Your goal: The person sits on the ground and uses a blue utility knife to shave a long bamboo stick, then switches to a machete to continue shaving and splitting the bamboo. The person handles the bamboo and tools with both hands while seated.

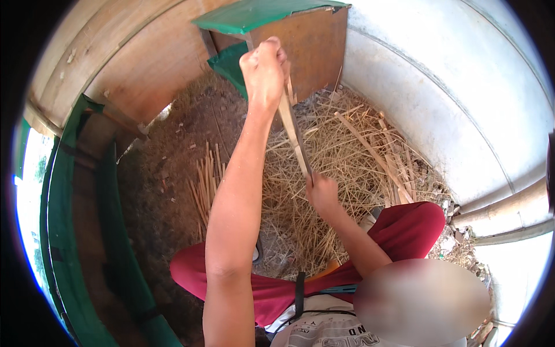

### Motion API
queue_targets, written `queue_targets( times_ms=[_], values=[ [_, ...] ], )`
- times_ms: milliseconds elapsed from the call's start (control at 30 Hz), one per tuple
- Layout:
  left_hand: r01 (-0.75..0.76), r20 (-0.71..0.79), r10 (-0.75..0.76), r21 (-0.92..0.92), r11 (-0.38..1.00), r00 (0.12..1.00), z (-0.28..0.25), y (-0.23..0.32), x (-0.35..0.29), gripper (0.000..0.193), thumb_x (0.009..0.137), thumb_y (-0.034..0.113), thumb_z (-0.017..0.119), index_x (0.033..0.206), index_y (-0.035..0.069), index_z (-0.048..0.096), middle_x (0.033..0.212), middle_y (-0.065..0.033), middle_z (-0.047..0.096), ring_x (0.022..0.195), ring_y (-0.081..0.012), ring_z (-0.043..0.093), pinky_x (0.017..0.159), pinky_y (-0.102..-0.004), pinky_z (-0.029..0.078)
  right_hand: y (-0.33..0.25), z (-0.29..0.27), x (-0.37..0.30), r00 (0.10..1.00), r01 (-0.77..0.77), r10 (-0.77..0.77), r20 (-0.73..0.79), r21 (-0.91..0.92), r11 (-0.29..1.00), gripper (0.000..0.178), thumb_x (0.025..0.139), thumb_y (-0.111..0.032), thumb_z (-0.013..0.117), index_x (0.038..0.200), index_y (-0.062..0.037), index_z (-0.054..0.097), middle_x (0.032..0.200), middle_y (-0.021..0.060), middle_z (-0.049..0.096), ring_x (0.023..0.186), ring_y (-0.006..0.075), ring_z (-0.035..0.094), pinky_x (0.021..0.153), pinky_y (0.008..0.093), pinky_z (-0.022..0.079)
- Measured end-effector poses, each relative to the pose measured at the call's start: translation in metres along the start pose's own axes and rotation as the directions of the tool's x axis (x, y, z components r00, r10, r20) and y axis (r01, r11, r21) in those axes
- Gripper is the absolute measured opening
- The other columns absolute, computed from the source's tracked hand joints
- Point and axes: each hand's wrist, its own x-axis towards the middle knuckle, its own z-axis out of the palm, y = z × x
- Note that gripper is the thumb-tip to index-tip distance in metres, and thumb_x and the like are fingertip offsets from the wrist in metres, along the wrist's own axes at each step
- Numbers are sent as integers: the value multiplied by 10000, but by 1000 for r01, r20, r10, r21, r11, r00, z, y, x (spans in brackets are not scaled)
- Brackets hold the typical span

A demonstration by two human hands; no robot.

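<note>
My left hand (265, 72) is raised far out in front, its fingers closed in a fist round the upper end of a pale bamboo strip (293, 134). The strip slants down toward my right hand (322, 194), which is lower and nearer to me. A long, dark knife blade (300, 139) lies along the strip's right side, and my right fingers are wrapped round its lower end. The knife's handle is hidden in that hand. Whether the right fingers also touch the strip, I cannot tell. Below both hands spreads a heap of thin bamboo shavings (324, 150).
A bundle of split bamboo sticks (203, 182) lies left of the shavings; longer strips (376, 153) lie on their right. A wooden box with a green top (272, 14) stands ahead. Green-edged shelving (75, 231) is at left, a whitish wall (439, 87) at right. My red-trousered legs (404, 231) are bent.
</note>
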Motion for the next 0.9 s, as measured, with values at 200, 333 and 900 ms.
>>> queue_targets(
  times_ms=[200,333,900],
  values=[
    [-50,21,49,14,999,999,-8,1,-4,371,931,233,472,618,122,306,531,22,279,423,-94,252,422,-303,164,-26,-2,-5,916,-268,254,311,3,964,195,882,-110,642,774,50,668,527,162,589,422,279,588,435,382,485],
    [-8,34,8,-13,1000,999,0,5,-5,372,931,228,476,619,122,302,539,23,274,428,-87,242,424,-300,165,-33,-35,12,876,-275,308,370,-140,951,192,875,-149,642,793,13,701,595,176,632,535,323,654,538,409,539],
    [-52,1,51,18,999,999,-10,2,2,380,934,226,477,616,126,293,541,30,279,427,-88,253,422,-300,173,-64,-81,59,981,-21,81,178,-314,949,279,933,-238,605,786,-12,677,535,119,602,483,290,639,461,421,489]
  ],
)
